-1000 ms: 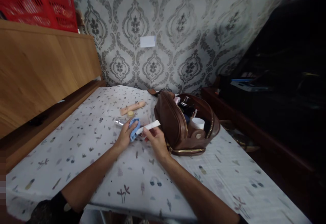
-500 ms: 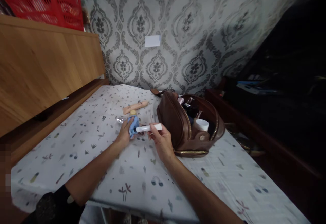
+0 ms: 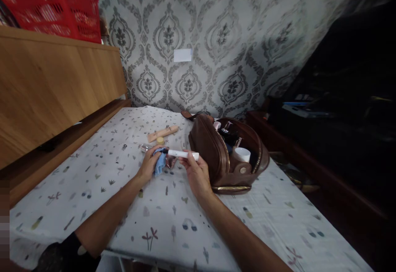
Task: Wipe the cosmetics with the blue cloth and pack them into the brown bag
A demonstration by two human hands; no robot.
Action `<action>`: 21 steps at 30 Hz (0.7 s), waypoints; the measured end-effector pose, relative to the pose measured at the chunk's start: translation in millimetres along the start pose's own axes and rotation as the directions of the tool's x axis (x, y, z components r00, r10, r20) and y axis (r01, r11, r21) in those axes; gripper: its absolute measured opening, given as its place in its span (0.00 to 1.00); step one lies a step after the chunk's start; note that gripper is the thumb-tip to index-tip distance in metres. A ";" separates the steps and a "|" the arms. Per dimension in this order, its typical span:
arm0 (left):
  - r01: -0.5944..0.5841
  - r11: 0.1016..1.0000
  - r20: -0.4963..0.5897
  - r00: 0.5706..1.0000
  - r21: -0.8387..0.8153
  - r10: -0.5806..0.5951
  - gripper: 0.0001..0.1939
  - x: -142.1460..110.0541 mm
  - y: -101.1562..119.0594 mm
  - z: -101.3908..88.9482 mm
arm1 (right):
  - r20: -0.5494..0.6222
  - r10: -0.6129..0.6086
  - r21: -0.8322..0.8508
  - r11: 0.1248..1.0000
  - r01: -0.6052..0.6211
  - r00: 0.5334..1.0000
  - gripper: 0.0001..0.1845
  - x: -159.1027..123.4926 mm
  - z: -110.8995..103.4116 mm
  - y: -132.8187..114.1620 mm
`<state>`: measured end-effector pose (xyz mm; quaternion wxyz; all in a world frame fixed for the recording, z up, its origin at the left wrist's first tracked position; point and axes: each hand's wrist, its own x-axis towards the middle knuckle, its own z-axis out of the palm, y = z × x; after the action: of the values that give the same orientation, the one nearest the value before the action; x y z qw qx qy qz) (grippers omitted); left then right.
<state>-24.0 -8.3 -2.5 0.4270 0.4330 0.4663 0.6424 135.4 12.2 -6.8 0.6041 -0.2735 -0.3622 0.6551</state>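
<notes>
One slim white tube point(image 3: 183, 154) (smooth, cylindrical) beside crumpled blue cloth point(image 3: 160, 162)

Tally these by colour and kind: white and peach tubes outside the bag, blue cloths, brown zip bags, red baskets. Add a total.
White tube: 1, in the right hand
Peach tube: 1
Blue cloth: 1, in the left hand
Brown zip bag: 1
Red basket: 1
Total: 5
</notes>
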 end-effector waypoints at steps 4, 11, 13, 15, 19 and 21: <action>0.017 1.000 0.020 1.000 -0.020 -0.017 0.18 -1.4 4.1 1.4 | -0.021 -0.015 0.000 1.000 0.015 1.000 0.24 1.8 -0.3 1.1; -0.006 0.999 -0.034 0.999 0.045 0.008 0.20 2.7 -7.6 2.2 | -0.015 0.005 -0.041 0.999 -0.006 1.000 0.24 1.1 -2.1 1.3; -0.006 0.998 -0.046 0.999 0.064 0.009 0.22 4.3 -11.6 1.3 | -0.009 0.009 -0.070 0.997 -0.010 1.000 0.24 0.3 -2.7 1.1; 0.018 0.997 -0.031 0.999 0.069 -0.016 0.22 5.3 -14.7 0.4 | 0.000 -0.004 -0.109 0.994 0.004 1.000 0.24 -0.1 -3.3 1.2; 0.074 0.996 -0.022 0.997 0.052 -0.073 0.23 6.4 -18.7 -1.1 | 0.025 -0.066 -0.222 0.973 0.070 0.998 0.23 -1.4 -3.7 0.3; 0.112 0.993 -0.018 0.994 0.047 -0.112 0.23 7.1 -19.5 -1.4 | 0.083 -0.118 -0.303 0.943 0.138 0.990 0.22 -3.4 -3.4 -1.4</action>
<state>-24.4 2.0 -20.5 0.4482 0.4115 0.5085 0.6093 139.3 9.3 -7.9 0.5835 -0.3193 -0.4956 0.5585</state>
